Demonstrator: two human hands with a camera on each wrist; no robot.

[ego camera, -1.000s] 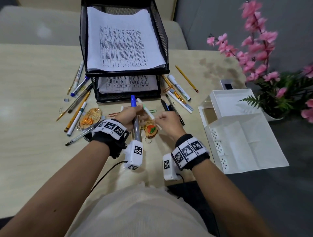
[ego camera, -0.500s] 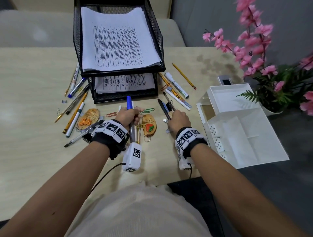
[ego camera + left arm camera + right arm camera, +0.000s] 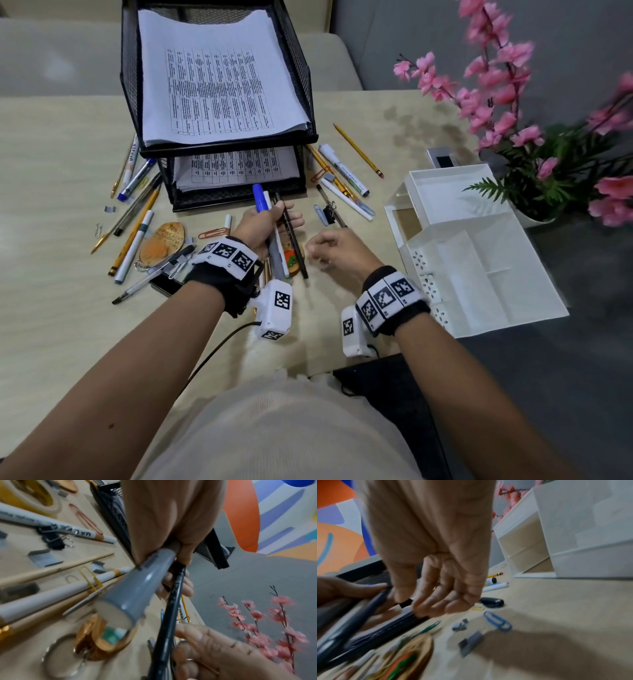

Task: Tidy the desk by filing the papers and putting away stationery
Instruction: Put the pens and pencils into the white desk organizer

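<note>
From my remote station I see both forearms reaching forward over the desk, each wrist strapped with a black band of coded markers and a white camera block. My left hand (image 3: 263, 222) is a fist, fingers wrapped round a bundle of pens (image 3: 274, 236) that stands out above and below it. My right hand (image 3: 337, 248) hovers just beside it, fingers loosely curled and holding nothing.

Not much readable here tbh. The white marker (image 3: 51, 526) at the left of the left wrist view says "MARKER" on its barrel, same word on the white marker (image 3: 130, 158) at the left of the head view. The sheets (image 3: 219, 89) in the black tray have printed tables, way too small to read. Wristbands (image 3: 226, 253) carry square black-and-white codes.
</note>
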